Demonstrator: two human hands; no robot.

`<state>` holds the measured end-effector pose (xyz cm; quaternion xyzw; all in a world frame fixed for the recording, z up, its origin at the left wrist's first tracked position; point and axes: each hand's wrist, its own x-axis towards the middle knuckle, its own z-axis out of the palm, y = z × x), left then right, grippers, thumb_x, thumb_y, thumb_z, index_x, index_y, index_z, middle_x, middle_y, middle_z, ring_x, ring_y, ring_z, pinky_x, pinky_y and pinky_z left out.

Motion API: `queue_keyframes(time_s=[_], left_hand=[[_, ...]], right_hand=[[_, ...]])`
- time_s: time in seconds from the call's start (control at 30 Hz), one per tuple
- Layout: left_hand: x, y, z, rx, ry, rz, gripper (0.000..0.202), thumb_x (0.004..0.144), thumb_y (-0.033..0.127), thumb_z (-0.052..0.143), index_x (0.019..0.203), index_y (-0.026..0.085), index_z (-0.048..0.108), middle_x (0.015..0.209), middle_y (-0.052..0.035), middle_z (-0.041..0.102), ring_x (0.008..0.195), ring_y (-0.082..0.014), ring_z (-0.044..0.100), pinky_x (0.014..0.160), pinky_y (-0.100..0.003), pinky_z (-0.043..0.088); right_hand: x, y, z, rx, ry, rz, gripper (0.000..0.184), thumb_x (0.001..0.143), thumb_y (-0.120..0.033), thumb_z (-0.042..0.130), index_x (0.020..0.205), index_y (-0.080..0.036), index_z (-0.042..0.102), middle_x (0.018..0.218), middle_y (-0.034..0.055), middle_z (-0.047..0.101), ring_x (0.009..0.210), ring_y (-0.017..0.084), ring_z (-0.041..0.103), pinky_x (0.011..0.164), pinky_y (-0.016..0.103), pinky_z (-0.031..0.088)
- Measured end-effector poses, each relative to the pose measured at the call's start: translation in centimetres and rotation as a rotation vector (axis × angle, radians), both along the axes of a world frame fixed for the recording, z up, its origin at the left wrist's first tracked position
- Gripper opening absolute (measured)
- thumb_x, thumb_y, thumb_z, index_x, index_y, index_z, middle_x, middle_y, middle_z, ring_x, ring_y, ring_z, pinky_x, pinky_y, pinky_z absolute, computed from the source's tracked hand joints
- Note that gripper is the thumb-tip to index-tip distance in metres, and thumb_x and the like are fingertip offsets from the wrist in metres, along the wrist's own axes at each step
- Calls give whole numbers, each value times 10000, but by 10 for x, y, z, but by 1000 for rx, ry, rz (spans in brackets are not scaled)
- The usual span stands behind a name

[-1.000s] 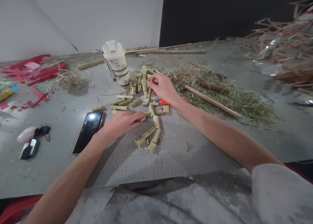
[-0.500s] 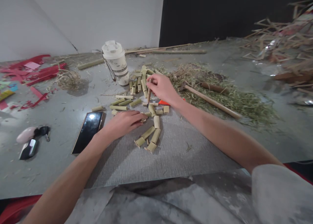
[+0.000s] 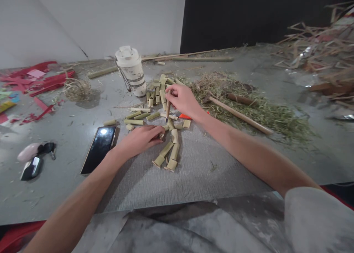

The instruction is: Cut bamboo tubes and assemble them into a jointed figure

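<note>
My right hand (image 3: 181, 98) pinches a thin brown stick with a dark lower tip (image 3: 167, 111), held nearly upright over a jointed figure of bamboo segments (image 3: 174, 137). The tip is close to the figure's upper part; whether it touches is unclear. At the left end of the figure's crosswise segments, the fingers of my left hand (image 3: 148, 135) are closed on a small bamboo piece (image 3: 161, 135), mostly covered by them. Two leg-like rows of segments (image 3: 167, 149) reach toward me. Loose bamboo tubes (image 3: 134, 122) lie just beyond my left hand, and more are heaped (image 3: 157, 90) behind.
A lidded white cup (image 3: 131, 72) stands behind the tubes. A phone (image 3: 99, 149) and keys (image 3: 34, 160) lie to the left. A hammer (image 3: 240, 114) rests on plant shavings (image 3: 282, 122) at right, near an orange object (image 3: 185, 116). Red strips (image 3: 41, 83) lie far left.
The bamboo figure's upper segments have shifted slightly left, and its legs have turned a little. My left fingers have moved slightly; my right hand stays almost in place, still gripping the stick.
</note>
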<state>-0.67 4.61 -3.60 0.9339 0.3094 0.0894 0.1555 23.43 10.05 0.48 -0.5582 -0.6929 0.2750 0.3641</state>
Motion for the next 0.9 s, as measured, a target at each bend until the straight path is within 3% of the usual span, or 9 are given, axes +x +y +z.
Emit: queue_keyframes(time_s=[0.43,0.7,0.9], left_hand=[[3,0,0,6,12,-8,112,1097,240,548,1152,227,644,923,-49,734,797,-221,694,696,-299,455],[2,-1,-2,28,14,-45,329,1092,219,505,1356,234,701,1169,-108,801,1001,-264,766,798,-338,553],[3,0,0,40,29,-77,304,1090,188,492,1250,219,748,1151,-92,799,1020,-269,767,822,-357,564]], right_hand=[[0,4,-5,13,20,23,74,1069,-228,632,1074,-208,703,726,-4,668,654,171,625,723,339,529],[1,5,-9,19,43,55,86,1086,-254,627,1105,-196,688,685,-16,636,607,174,610,644,345,493],[1,5,-12,26,38,67,95,1082,-262,616,1099,-195,680,686,-15,638,594,170,596,627,344,453]])
